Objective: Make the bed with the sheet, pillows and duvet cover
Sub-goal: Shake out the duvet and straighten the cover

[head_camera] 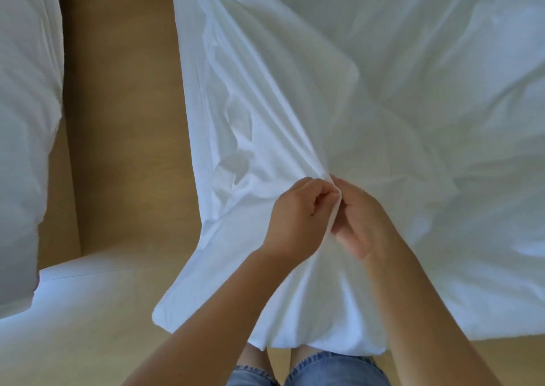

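Spreading step, I reckon: my left hand [298,217] & right hand [364,223] both pinch one fold of the thin white cotton sheet [383,76], its end hanging near the tan floor [124,120]; next, slide hands apart to find corners.

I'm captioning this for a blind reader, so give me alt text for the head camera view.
The left hand and right hand pinch one gathered fold of a large white cloth, whose edge hangs above denim shorts. More white bedding lies at left, beyond a brown wooden surface.
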`<state>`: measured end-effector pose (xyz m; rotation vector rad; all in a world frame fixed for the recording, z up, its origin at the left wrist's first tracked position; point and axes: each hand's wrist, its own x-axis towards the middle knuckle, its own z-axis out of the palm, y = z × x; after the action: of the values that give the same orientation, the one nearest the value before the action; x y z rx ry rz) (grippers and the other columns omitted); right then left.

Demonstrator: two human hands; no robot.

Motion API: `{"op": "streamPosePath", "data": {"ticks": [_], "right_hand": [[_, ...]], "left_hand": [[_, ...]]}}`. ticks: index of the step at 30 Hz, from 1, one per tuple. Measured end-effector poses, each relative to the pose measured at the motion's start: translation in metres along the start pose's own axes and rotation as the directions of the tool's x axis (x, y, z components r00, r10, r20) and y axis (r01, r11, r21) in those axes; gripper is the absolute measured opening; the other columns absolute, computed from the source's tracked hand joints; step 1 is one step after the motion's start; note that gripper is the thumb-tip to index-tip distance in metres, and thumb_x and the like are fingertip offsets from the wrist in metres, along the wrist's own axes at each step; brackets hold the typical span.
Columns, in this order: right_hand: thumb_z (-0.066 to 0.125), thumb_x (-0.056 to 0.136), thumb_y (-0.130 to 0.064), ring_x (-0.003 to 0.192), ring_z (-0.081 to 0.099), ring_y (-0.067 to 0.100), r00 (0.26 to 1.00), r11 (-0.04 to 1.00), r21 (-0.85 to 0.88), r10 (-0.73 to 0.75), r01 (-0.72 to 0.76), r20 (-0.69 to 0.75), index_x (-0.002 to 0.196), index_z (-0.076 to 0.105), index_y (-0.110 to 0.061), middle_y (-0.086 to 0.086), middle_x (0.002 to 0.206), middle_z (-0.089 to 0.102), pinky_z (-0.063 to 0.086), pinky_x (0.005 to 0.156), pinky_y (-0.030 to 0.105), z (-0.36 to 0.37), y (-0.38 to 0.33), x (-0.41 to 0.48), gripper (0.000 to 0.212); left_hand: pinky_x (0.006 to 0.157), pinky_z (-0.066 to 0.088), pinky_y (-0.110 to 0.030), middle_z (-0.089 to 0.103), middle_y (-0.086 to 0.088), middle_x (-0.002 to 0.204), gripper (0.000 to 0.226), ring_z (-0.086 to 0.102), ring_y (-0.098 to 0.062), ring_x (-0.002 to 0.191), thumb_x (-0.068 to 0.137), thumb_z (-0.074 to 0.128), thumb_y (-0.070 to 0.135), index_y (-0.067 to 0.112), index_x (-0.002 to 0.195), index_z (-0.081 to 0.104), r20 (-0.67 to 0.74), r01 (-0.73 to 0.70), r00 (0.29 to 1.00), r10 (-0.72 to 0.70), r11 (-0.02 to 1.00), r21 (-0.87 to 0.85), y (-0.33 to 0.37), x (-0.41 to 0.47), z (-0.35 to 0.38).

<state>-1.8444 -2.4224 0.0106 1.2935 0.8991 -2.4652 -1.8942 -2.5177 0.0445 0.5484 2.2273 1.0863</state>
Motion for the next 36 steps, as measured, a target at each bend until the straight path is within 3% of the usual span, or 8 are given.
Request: {"op": "streamPosePath", "data": {"ticks": [5, 10, 17, 23, 25, 28, 32, 36], "right_hand": [[0.042, 0.095, -0.008, 0.047, 0.050, 0.007, 0.868, 0.961, -0.039, -0.264, 0.273, -0.421, 0.065, 0.046, -0.015, -0.004, 0.050, 0.049, 0.043, 0.052, 0.025, -0.014, -0.034, 0.011, 0.031], [0.038, 0.098, -0.019, 0.051, 0.046, 0.010, 0.599, 0.919, -0.332, -0.390, 0.211, -0.699, 0.067, 0.044, -0.018, 0.003, 0.062, 0.049, 0.037, 0.054, 0.030, -0.034, -0.056, 0.027, 0.031], [0.040, 0.097, -0.009, 0.101, 0.054, 0.044, 0.503, 0.668, -0.743, -0.655, 0.035, -0.565, 0.109, 0.051, 0.009, 0.031, 0.108, 0.059, 0.028, 0.080, 0.039, -0.019, 0.009, 0.053, 0.024], [0.058, 0.088, -0.012, 0.091, 0.056, 0.041, 0.401, 0.199, -0.972, -0.907, 0.128, -0.132, 0.107, 0.056, 0.006, 0.025, 0.100, 0.055, 0.044, 0.062, 0.039, 0.016, 0.050, 0.024, 0.026], [0.052, 0.087, -0.037, 0.078, 0.058, 0.035, 0.485, 0.070, -0.985, -0.874, 0.159, 0.016, 0.087, 0.058, -0.003, 0.015, 0.087, 0.056, 0.041, 0.056, 0.031, 0.033, 0.061, 0.011, 0.035], [0.040, 0.078, -0.070, 0.085, 0.060, 0.031, 0.840, 0.205, -0.977, -0.520, -0.055, -0.156, 0.086, 0.055, -0.009, 0.005, 0.089, 0.059, 0.039, 0.069, 0.031, 0.057, 0.076, 0.014, 0.063], [0.047, 0.082, -0.068, 0.105, 0.059, 0.032, 0.874, 0.266, -0.939, -0.376, -0.217, -0.308, 0.113, 0.060, -0.003, 0.015, 0.111, 0.065, 0.045, 0.085, 0.034, 0.068, 0.077, 0.046, 0.074], [0.046, 0.086, -0.064, 0.112, 0.058, 0.031, 0.873, 0.152, -0.949, -0.374, -0.276, -0.314, 0.120, 0.059, -0.005, 0.015, 0.119, 0.062, 0.044, 0.088, 0.034, 0.065, 0.074, 0.073, 0.069]], "left_hand": [[0.074, 0.045, -0.014, 0.064, 0.010, 0.087, 0.014, 0.058, -0.005, 0.079, 0.091, 0.058, 0.016, 0.016, 0.096, 0.071, 0.094, 0.127, 0.988, -0.126, 0.992, -0.013, -0.013, 0.019, 0.009], [0.090, 0.039, -0.025, 0.061, -0.005, 0.109, 0.029, 0.055, -0.022, 0.103, 0.086, 0.063, 0.017, 0.012, 0.115, 0.062, -0.214, 0.177, 0.967, -0.135, 0.965, 0.192, -0.073, 0.029, -0.020], [0.084, 0.043, -0.034, 0.050, -0.006, 0.125, 0.077, 0.051, -0.027, 0.110, 0.082, 0.056, 0.062, 0.007, 0.134, 0.042, 0.015, 0.797, 0.604, -0.797, 0.604, 0.006, -0.180, 0.021, -0.068], [0.053, 0.039, -0.026, 0.055, 0.010, 0.054, 0.040, 0.053, -0.018, 0.059, 0.083, 0.058, 0.053, 0.019, 0.064, 0.053, 0.070, 0.625, 0.777, -0.625, 0.780, 0.024, -0.172, -0.001, -0.069], [0.049, 0.042, -0.016, 0.066, 0.013, 0.061, 0.042, 0.062, -0.005, 0.059, 0.069, 0.060, 0.067, 0.025, 0.074, 0.062, 0.046, 0.570, 0.821, -0.568, 0.819, -0.064, -0.157, -0.016, -0.080], [0.057, 0.044, -0.016, 0.067, 0.018, 0.081, 0.057, 0.062, 0.003, 0.072, 0.057, 0.065, 0.073, 0.032, 0.096, 0.056, 0.110, 0.537, 0.838, -0.534, 0.843, -0.002, -0.145, -0.035, -0.090], [0.057, 0.037, -0.022, 0.056, 0.013, 0.082, 0.041, 0.053, -0.006, 0.074, 0.076, 0.065, 0.057, 0.024, 0.091, 0.047, 0.093, 0.499, 0.840, -0.535, 0.828, 0.255, -0.145, -0.034, -0.081], [0.054, 0.033, -0.031, 0.051, 0.003, 0.067, 0.033, 0.049, -0.020, 0.066, 0.089, 0.054, 0.040, 0.015, 0.073, 0.041, -0.137, 0.499, 0.865, -0.483, 0.859, 0.119, -0.145, -0.030, -0.085]]}}
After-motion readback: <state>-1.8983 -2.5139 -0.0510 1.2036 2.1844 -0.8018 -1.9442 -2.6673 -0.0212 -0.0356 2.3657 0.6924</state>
